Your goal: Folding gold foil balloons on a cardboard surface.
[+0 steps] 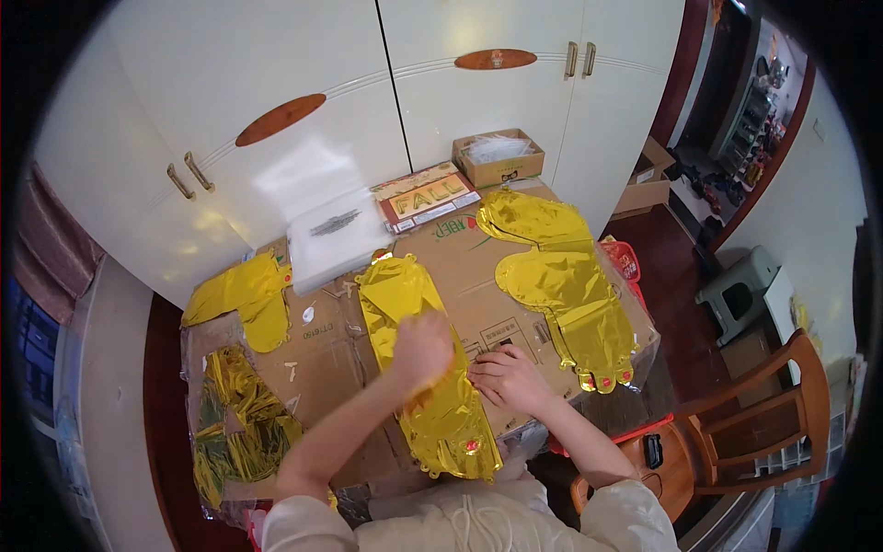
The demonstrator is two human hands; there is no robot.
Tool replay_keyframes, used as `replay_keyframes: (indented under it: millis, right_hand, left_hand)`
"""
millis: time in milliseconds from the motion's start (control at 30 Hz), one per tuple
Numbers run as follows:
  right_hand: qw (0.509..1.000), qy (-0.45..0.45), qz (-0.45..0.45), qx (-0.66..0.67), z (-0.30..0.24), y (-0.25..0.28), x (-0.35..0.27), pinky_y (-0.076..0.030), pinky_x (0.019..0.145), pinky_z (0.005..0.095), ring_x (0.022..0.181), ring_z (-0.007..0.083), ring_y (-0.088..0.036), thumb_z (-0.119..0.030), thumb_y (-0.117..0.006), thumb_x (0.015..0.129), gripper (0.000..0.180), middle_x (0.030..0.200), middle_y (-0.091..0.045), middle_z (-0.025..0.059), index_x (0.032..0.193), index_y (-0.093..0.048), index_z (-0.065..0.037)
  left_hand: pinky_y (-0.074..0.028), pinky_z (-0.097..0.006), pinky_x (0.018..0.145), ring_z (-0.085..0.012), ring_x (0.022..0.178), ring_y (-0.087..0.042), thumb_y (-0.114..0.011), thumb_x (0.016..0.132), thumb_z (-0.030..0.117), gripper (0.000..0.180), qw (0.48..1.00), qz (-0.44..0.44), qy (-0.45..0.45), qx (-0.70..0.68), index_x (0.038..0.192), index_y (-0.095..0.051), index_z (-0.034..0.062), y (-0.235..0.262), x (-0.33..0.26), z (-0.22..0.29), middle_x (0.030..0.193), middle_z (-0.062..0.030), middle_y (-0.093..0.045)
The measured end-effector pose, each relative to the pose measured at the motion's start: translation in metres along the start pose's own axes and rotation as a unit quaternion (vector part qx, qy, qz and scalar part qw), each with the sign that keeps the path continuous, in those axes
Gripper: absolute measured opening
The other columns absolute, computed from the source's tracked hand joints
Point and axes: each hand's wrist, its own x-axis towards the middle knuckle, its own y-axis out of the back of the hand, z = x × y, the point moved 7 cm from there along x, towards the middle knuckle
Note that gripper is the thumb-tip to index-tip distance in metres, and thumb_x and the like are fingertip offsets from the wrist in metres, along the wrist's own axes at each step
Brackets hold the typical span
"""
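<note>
A flat, uninflated gold foil balloon (pixel 430 405) lies lengthwise before me on the cardboard. Over its middle is my left hand (pixel 425 348), bent at the wrist and smeared by motion, so its finger pose is unclear. My right hand (pixel 508 379) rests palm down beside the balloon's right edge, its fingers spread and the tips by the foil. Small red spots mark the balloon's near end. To the right lie more flat gold foil balloons (pixel 589 313). Another gold foil balloon (pixel 262 294) is at the far left, with a crumpled gold foil heap (pixel 241 419) nearer me.
Cardboard (pixel 322 368) covers the table. Along its back edge are a stack of clear plastic bags (pixel 322 253), a flat printed box (pixel 428 198) and an open carton (pixel 501 166) of clear plastic pieces. White cabinets (pixel 276 55) stand behind; a wooden chair (pixel 763 414) is at right.
</note>
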Motion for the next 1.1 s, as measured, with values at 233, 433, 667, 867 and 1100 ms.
replay_keyframes:
  millis: [233,433,667,867,1100]
  right_hand:
    - [1.000,0.003,-0.014,-0.004,-0.002,-0.002,0.003,-0.040,0.101,0.0372,0.105,0.0155,-0.059,-0.018,-0.069,0.077,0.016,0.103,-0.069,-0.0027,0.092,-0.073,-0.012]
    - [1.000,0.001,-0.019,0.015,-0.001,-0.001,0.004,-0.040,0.101,0.0377,0.104,0.0158,-0.059,-0.018,-0.068,0.077,0.018,0.103,-0.069,-0.0030,0.093,-0.073,-0.012]
    - [1.000,-0.001,-0.020,0.008,-0.001,0.001,0.004,-0.039,0.102,0.0378,0.105,0.0160,-0.058,-0.018,-0.068,0.077,0.018,0.103,-0.068,-0.0028,0.094,-0.073,-0.011]
    - [0.999,0.000,-0.037,-0.007,-0.002,-0.001,0.003,-0.040,0.101,0.0379,0.108,0.0169,-0.057,-0.018,-0.068,0.076,0.020,0.102,-0.066,-0.0009,0.095,-0.071,-0.011]
    - [1.000,0.006,-0.019,-0.011,-0.004,0.001,0.003,-0.040,0.100,0.0377,0.109,0.0173,-0.057,-0.018,-0.068,0.077,0.019,0.104,-0.066,-0.0005,0.094,-0.070,-0.010]
  left_hand:
    - [-0.041,-0.041,0.086,-0.0195,0.108,-0.058,-0.065,0.077,0.023,0.035,0.967,0.245,-0.062,-0.037,0.104,-0.068,0.0000,-0.011,-0.046,0.037,0.111,-0.0110,-0.067]
    - [-0.040,-0.041,0.085,-0.0181,0.103,-0.057,-0.063,0.075,0.022,0.036,0.966,0.257,-0.025,-0.024,0.103,-0.068,0.0016,-0.007,-0.018,0.004,0.105,-0.0068,-0.065]
    - [-0.038,-0.043,0.088,-0.0186,0.105,-0.056,-0.062,0.080,0.023,0.041,0.986,0.164,0.022,-0.027,0.116,-0.061,0.0037,-0.017,-0.003,-0.013,0.110,-0.0060,-0.061]
    - [-0.036,-0.049,0.102,-0.0257,0.127,-0.048,-0.059,0.087,0.028,0.046,0.971,0.201,-0.077,-0.107,0.124,-0.058,0.0011,-0.012,-0.023,0.027,0.132,-0.0136,-0.055]
    - [-0.037,-0.051,0.101,-0.0272,0.130,-0.046,-0.057,0.090,0.032,0.050,0.982,0.167,-0.046,-0.080,0.128,-0.056,-0.0006,-0.029,-0.031,0.026,0.137,-0.0159,-0.053]
